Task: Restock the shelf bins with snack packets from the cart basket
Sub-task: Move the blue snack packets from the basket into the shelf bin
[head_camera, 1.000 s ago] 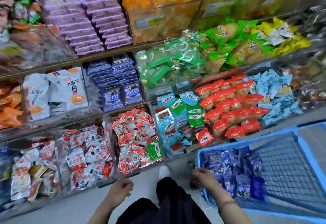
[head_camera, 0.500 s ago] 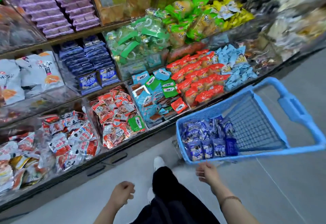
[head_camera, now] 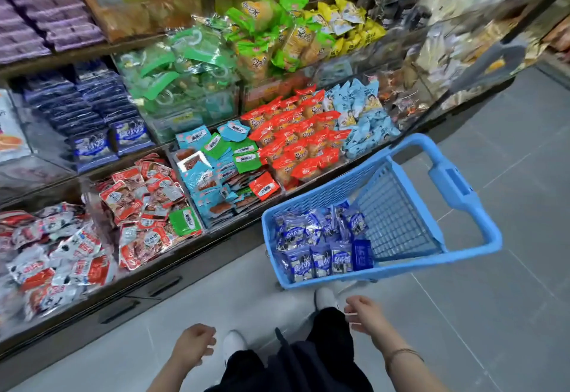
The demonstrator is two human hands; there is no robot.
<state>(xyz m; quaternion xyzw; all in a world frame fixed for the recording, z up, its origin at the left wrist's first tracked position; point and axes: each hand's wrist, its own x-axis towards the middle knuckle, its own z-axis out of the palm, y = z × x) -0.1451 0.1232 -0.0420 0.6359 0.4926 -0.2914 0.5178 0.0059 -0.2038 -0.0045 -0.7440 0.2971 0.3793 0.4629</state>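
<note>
A blue plastic cart basket (head_camera: 472, 246) stands on the floor in front of the shelf, right of centre. A heap of dark blue snack packets (head_camera: 320, 243) fills its near left end. Matching blue packets (head_camera: 89, 114) are stacked in a shelf bin at the middle left. My right hand (head_camera: 365, 314) hangs just below the basket's near rim, fingers loosely curled, holding nothing. My left hand (head_camera: 192, 344) hangs lower left over the floor, also loosely curled and not holding anything.
Clear shelf bins hold red packets (head_camera: 145, 206), teal and green packets (head_camera: 216, 169), red-orange packets (head_camera: 296, 138) and pale blue packets (head_camera: 364, 120). Purple packets (head_camera: 46, 15) sit top left. My dark trousers and white shoes (head_camera: 324, 297) are below; grey tiled floor (head_camera: 509, 299) extends right.
The view has swung right and back from the shelf. My right hand has come off the basket's near rim and drawn back toward me; the basket now sits farther from me.
</note>
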